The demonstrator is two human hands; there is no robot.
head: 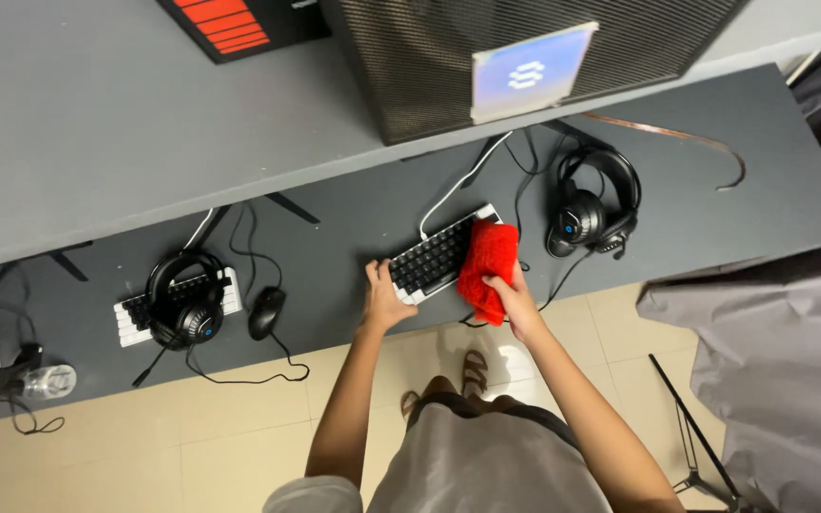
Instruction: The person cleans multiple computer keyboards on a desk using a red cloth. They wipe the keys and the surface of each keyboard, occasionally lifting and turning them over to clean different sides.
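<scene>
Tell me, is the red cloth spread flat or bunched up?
Bunched up: the red cloth lies crumpled on the keyboard under the right hand.
</scene>
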